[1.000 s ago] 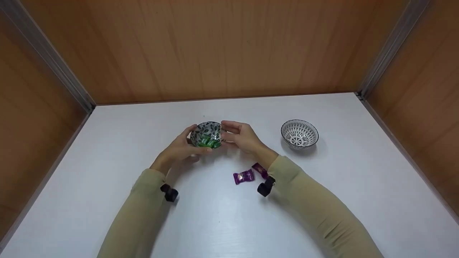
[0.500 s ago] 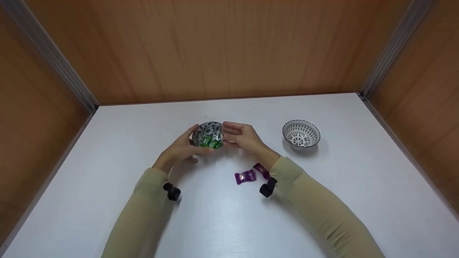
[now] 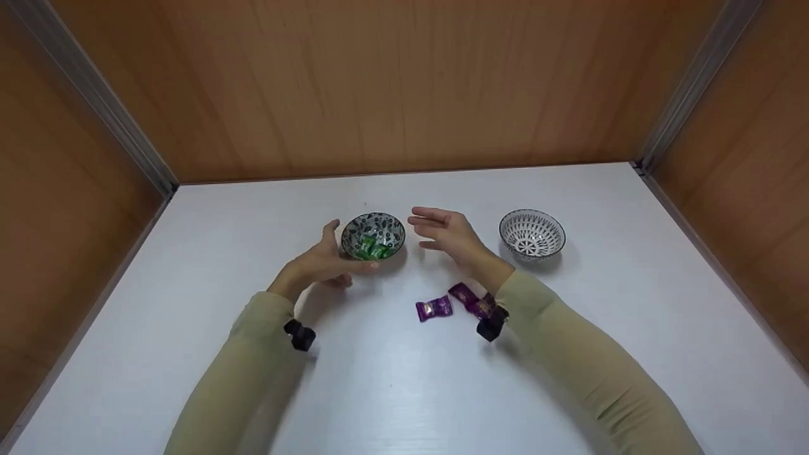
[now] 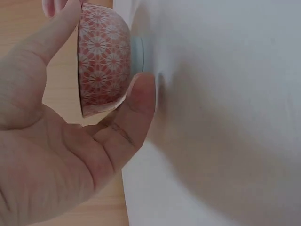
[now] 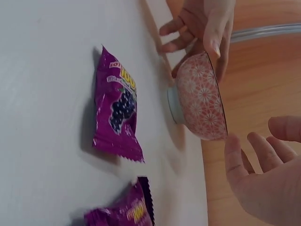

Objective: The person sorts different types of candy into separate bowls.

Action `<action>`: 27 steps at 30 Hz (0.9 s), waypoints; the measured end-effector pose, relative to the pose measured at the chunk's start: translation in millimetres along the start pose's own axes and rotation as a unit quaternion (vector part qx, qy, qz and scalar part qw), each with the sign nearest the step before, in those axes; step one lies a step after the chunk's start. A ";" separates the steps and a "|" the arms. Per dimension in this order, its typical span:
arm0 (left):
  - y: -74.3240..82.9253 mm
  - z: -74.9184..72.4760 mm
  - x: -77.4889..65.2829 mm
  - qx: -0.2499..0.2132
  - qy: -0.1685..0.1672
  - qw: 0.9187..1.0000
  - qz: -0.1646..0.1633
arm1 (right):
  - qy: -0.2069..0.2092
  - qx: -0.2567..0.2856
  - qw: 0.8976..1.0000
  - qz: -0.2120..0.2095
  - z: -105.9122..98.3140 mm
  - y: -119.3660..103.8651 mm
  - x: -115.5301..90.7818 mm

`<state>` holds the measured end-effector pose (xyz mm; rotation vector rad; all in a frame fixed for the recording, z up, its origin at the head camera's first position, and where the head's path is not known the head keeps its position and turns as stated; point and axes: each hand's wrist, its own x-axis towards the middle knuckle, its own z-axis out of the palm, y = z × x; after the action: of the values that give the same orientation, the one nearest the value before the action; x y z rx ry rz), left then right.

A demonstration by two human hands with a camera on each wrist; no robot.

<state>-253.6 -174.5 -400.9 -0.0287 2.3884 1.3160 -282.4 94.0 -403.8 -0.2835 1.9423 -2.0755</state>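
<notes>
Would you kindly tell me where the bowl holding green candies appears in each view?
Head: bowl just left of centre.
Left wrist: bowl side-on at upper left.
Right wrist: bowl right of centre, slightly above middle.
Shared landmark: the left hand, beside the bowl in all three.

In the right-wrist view, the purple sweet (image 5: 113, 120) at nine o'clock reads "100" beside a partial "LOT"; a smaller line blurs. The lower sweet (image 5: 129, 212), between six and seven o'clock, also reads "100".

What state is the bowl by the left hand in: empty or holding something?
Holding something: the head view shows green wrapped pieces inside the bowl.
</notes>
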 end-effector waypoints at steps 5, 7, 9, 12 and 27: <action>7.6 -7.8 -15.6 0.012 0.037 0.999 0.011 | 0.024 -0.062 0.997 -0.027 -28.7 -17.3 -10.1; 10.0 -10.0 -22.7 0.007 0.052 0.998 0.041 | 0.038 -0.086 0.995 -0.040 -40.2 -23.3 -14.4; 13.9 -10.2 -29.5 0.005 0.056 0.995 0.079 | 0.054 -0.114 0.991 -0.050 -51.7 -28.4 -18.2; 23.0 -6.4 -38.1 0.014 0.039 0.991 0.129 | 0.076 -0.184 0.978 -0.068 -70.3 -35.3 -24.2; 35.9 54.4 -28.0 0.069 -0.076 0.968 0.230 | 0.116 -0.412 0.902 -0.057 -166.0 -10.0 -47.3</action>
<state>-216.9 -115.2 -387.4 0.6789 2.4299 1.2762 -293.8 266.5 -403.9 -0.3265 2.9317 -1.2517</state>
